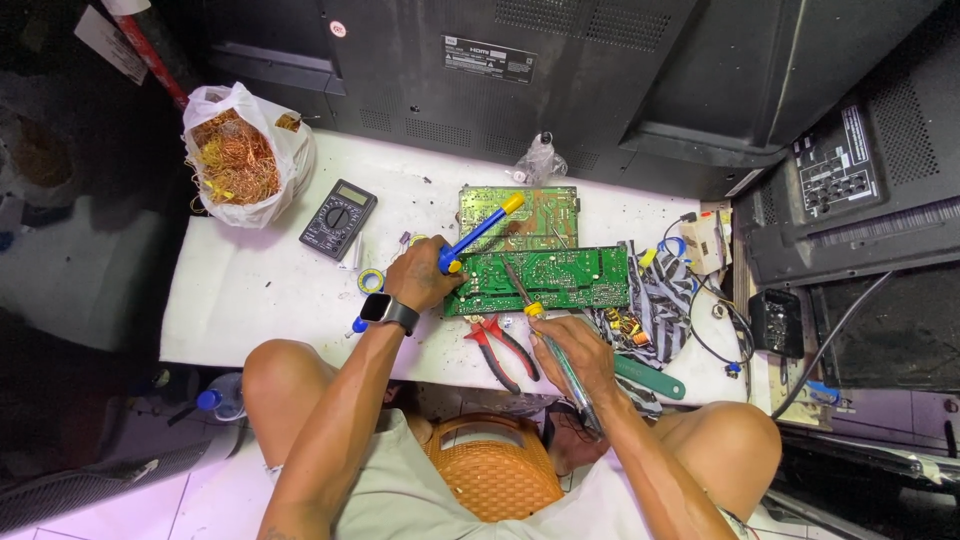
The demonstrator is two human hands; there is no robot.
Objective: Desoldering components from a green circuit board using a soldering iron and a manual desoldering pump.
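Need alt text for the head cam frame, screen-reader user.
Seen from above, a seated person's right hand holds a soldering iron to a green circuit board on a white table, while the left hand holds a blue-and-yellow desoldering pump. Red-handled pliers, a black multimeter and a bag of copper wire lie nearby.

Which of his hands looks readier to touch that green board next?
Probably the right hand: its soldering iron tip already rests on the front green circuit board. The left hand holds the blue suction pump angled beside it.
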